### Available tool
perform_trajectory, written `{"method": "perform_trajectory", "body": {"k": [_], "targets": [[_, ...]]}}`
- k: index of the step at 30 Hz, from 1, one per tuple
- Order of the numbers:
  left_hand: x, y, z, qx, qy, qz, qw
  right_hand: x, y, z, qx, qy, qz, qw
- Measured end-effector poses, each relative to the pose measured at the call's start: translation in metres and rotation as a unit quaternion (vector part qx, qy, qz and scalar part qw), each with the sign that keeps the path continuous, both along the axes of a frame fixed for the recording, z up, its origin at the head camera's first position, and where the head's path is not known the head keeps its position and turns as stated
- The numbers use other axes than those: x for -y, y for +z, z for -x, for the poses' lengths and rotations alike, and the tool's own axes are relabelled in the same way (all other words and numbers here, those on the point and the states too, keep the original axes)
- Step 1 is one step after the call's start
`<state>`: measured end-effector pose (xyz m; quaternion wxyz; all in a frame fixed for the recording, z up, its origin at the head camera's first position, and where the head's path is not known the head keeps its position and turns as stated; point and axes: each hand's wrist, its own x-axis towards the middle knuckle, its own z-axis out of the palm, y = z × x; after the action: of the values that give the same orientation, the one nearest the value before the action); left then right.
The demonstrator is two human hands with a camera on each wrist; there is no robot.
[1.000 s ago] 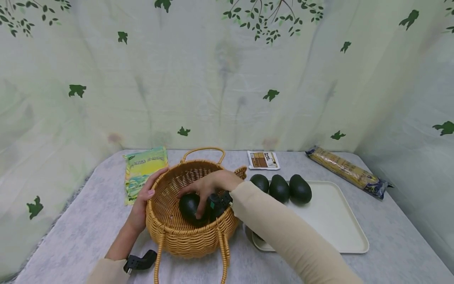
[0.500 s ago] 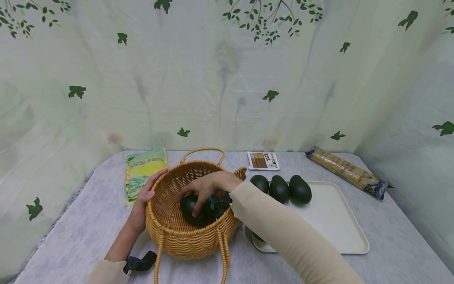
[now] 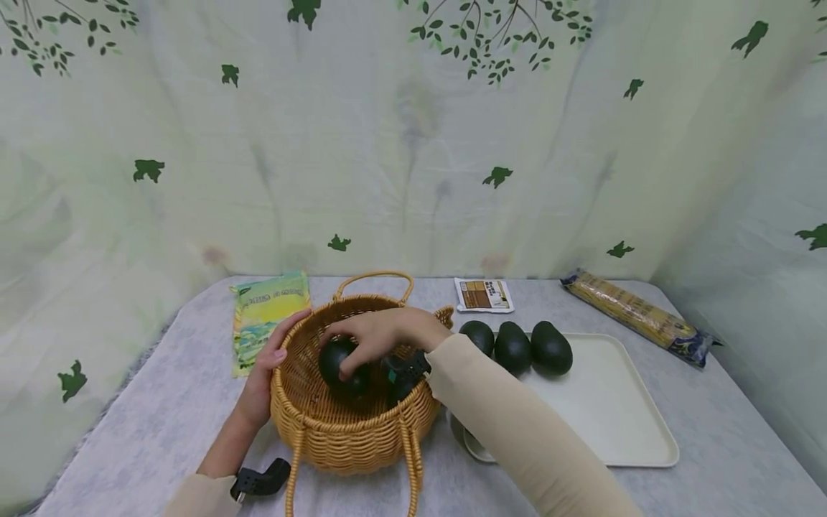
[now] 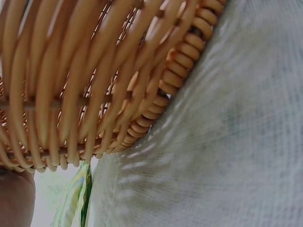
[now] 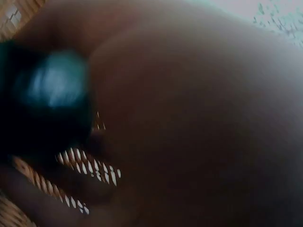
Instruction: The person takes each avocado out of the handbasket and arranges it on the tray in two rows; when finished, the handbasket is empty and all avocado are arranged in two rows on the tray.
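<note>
A wicker basket [image 3: 349, 449] with tall handles stands on the table. At its left rim, my left hand [image 3: 261, 370] grips it; the left wrist view shows the woven wall [image 4: 80, 80] up close. Inside the basket, my right hand [image 3: 381, 334] holds a dark green avocado [image 3: 336, 362], thumb on the near side. This avocado [image 5: 57, 90] appears blurred in the right wrist view, with fingers beneath it. Another dark rounded thing [image 3: 399, 393] lies under the right wrist, mostly hidden.
Several avocados [image 3: 549, 350] sit along the left of a white tray [image 3: 614, 402]. A grey rounded edge [image 3: 457, 429] shows beside the right sleeve. Behind lie a yellow-green packet [image 3: 268, 316], a small brown-and-white packet [image 3: 484, 295] and a long pack that looks like pasta [image 3: 636, 316].
My right hand has raised the avocado a little and shifted it slightly left inside the basket. The left hand keeps its hold on the rim. The head view has shifted slightly.
</note>
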<state>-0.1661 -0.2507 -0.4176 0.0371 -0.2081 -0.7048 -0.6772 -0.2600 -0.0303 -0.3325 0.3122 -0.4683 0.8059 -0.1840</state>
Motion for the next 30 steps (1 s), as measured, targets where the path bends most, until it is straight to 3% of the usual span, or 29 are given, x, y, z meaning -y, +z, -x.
{"method": "perform_trajectory", "body": {"k": [12,15,21,30], "targets": [[0.0,-0.001,0.002,-0.015,-0.001,-0.004,0.9999,-0.011,0.022,-0.007,-0.006,-0.038,0.058,0.9976],[-0.001,-0.001,0.001,-0.016,-0.002,-0.004,0.9999,-0.015,0.024,-0.01,-0.001,-0.049,0.071,0.9963],[-0.001,-0.001,0.001,-0.02,-0.003,-0.006,0.9998,-0.021,0.029,-0.019,-0.038,-0.057,0.083,0.9941],[-0.001,0.0,0.001,-0.013,-0.004,-0.005,0.9999,-0.029,0.03,-0.027,-0.055,-0.057,0.103,0.9915]]}}
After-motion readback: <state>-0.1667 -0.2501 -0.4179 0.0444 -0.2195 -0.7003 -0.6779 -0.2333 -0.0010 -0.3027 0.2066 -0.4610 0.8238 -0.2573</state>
